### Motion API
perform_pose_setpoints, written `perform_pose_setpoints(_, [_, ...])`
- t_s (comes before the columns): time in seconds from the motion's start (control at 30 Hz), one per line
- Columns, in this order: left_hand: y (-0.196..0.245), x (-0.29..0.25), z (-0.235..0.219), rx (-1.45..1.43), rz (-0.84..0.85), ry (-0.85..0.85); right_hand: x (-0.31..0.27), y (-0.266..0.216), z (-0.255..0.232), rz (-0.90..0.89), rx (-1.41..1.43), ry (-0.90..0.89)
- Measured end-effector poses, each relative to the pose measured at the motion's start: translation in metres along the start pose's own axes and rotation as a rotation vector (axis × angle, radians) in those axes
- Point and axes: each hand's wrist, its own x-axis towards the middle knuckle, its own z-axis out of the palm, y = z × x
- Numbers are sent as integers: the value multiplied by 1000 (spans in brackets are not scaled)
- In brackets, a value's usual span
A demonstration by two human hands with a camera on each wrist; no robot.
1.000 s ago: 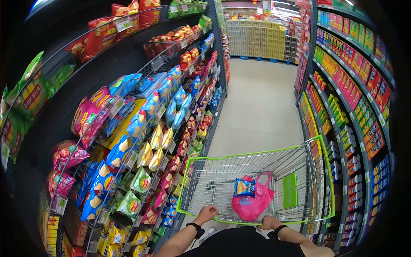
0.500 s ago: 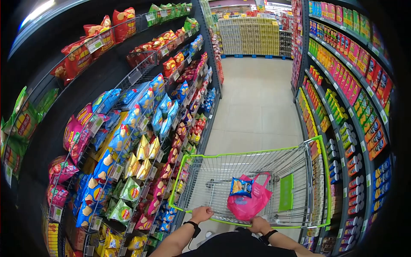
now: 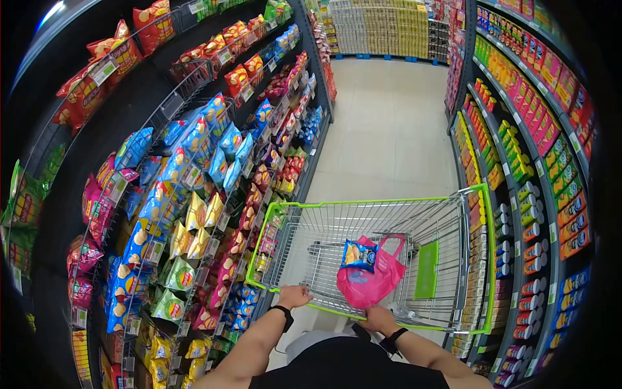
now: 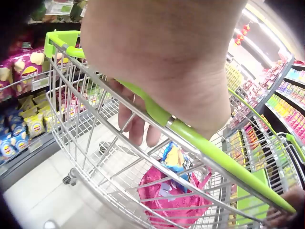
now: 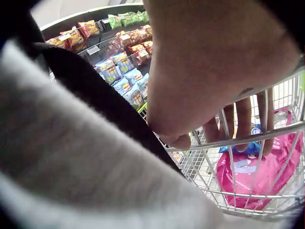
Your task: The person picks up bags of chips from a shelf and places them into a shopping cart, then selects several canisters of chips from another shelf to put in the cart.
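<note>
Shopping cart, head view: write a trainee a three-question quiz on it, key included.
1. Multiple choice: what colour is the bag in the shopping cart?
a) yellow
b) pink
c) black

2. True or false: the bag is the only thing in the cart.

3. Fill in the gap: in the head view, the cart's green panel shows to the ____ of the bag.

Key:
1. b, pink.
2. False: a blue snack packet is in the cart too, overlapping the bag in the head view.
3. right.
</note>
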Motion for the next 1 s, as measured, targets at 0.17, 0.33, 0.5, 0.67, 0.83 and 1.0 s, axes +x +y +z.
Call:
perform_pose_setpoints(0.17, [26,23,-33,66,-81,-112,17,4,-27,40,-15,-18])
perform_pose_setpoints(0.33, [28,56,-52,102,-78,-152,44,14,-35,50,13,19])
perform_pose_setpoints(0.5, [34,94,-87,125,-62,-111,78,21,-55,60,94,0])
perform_pose_setpoints(0.67, [36,152,-112,74,-27,-75,124,32,-82,103,121,-9])
perform_pose_setpoints(0.83, [53,218,-160,59,27,-32,184,54,-116,85,123,106])
perform_pose_setpoints(1.0, [63,296,-173,33,50,113,247,85,-159,101,90,72])
